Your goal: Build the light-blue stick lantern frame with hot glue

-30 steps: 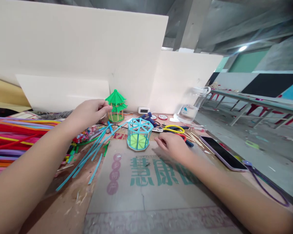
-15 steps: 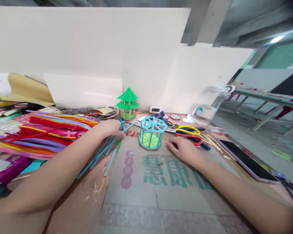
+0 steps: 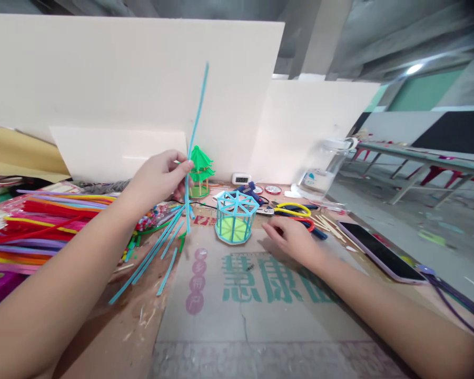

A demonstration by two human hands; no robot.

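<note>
My left hand (image 3: 166,176) is raised and pinches a long light-blue pipe cleaner (image 3: 199,108), which stands nearly upright and leans slightly right at its top. Behind it, a small green pagoda model (image 3: 201,172) is partly covered by my fingers. A light-blue cage-like frame (image 3: 236,212) with spoked top and yellow-green base stands on the cardboard (image 3: 205,334). My right hand (image 3: 294,239) rests on that board just right of the frame, apart from it, fingers loosely bent with nothing visible in them. More blue pipe cleaners (image 3: 152,263) lie below my left hand.
A heap of coloured pipe cleaners (image 3: 43,221) fills the left side. Beyond my right hand lie yellow-handled scissors (image 3: 294,209), a blue glue gun (image 3: 245,190), thin sticks (image 3: 332,229) and a phone (image 3: 379,251). A clear water jug (image 3: 319,171) and small clock (image 3: 242,179) stand behind.
My left hand has risen from the table beside the blue strips, lifting one light-blue pipe cleaner upright. My right hand stays beside the frame. The view has shifted slightly right.
</note>
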